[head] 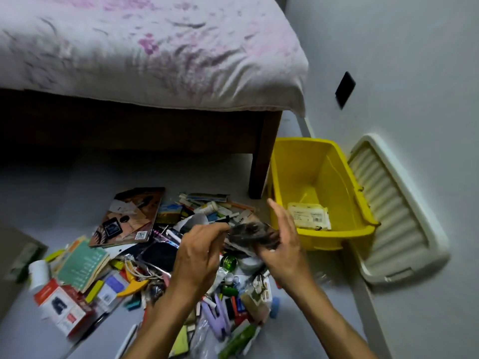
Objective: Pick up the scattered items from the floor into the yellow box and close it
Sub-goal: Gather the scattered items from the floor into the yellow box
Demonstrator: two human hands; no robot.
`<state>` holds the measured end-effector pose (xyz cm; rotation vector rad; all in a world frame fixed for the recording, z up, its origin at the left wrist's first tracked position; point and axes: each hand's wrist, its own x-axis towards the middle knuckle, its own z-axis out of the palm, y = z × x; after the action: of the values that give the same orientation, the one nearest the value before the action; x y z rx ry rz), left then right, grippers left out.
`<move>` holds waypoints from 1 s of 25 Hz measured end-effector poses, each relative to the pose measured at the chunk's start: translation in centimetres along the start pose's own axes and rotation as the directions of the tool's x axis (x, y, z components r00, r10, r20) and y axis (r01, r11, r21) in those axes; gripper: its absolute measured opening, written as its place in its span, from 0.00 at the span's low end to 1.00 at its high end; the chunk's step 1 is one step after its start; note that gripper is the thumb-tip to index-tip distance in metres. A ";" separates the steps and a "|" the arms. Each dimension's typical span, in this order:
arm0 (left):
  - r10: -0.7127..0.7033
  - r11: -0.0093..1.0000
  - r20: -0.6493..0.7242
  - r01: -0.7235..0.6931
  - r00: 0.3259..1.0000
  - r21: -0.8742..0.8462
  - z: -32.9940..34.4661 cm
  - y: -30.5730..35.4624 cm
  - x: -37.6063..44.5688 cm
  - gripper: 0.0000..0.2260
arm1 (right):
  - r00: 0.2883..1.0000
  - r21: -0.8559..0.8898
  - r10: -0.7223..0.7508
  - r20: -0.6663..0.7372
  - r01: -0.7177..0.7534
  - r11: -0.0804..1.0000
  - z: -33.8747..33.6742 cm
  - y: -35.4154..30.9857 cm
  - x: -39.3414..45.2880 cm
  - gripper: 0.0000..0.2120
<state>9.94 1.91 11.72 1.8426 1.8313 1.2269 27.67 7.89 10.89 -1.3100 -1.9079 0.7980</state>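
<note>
Both hands are up over the mess, sharing 1 dark, fuzzy, blurry clump (250, 234) that I honestly can't identify. The left hand (199, 251) has its fingertips drawn together, pinching the clump's left end; the right hand (283, 237) cups the right end from below, fingers mostly straight and pointing up. The clump stretches roughly left to right between them, just left of the box's near corner.

The open yellow plastic box (290, 177) sits on the floor to the right, right beside the dark wooden bed leg (261, 161). Its long axis runs away from the camera toward the wall, open top facing up. Inside, flat on the bottom at the near end, lies 1 whitish plastic packet (309, 215). The ribbed cream-white lid (396, 211) leans against the pale wall (414, 73) just right of the box, ribbed side out.

The scattered pile (160, 268) covers the pale grey floor (64, 182) below the hands: a brown printed booklet (129, 216), a green-covered book (83, 265), a red-and-white carton (62, 307), a white bottle (39, 273), a lilac clip (220, 317), cables and pens.

Behind sits a bed with a rumpled white-and-pink sheet (155, 47), and a small black plate (344, 89) is on the wall.
</note>
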 end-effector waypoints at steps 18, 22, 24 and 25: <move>-0.680 0.732 0.099 0.667 0.726 0.137 0.1 -8.1 -7.0 0.17 | 0.934 -0.288 0.196 0.299 -0.107 0.952 2.8 2.5 -1.8 0.19; -0.839 0.544 0.028 0.834 0.544 0.089 0.5 -13.2 -8.2 0.10 | 0.831 -0.299 0.172 0.529 -0.008 0.954 10.4 3.3 -1.4 0.17; -0.876 0.483 0.016 0.875 0.482 0.043 1.0 -15.2 -8.4 0.08 | 0.804 -0.300 0.208 0.558 -0.038 0.953 14.4 3.9 -0.5 0.21; -0.883 0.470 0.022 0.883 0.469 0.016 1.4 -16.1 -8.4 0.08 | 0.803 -0.324 0.215 0.555 -0.029 0.945 16.4 4.3 0.2 0.24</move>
<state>1.11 -2.58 -3.57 0.5864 2.2567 0.7406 16.71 7.62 -2.00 -1.5014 -2.5328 1.1100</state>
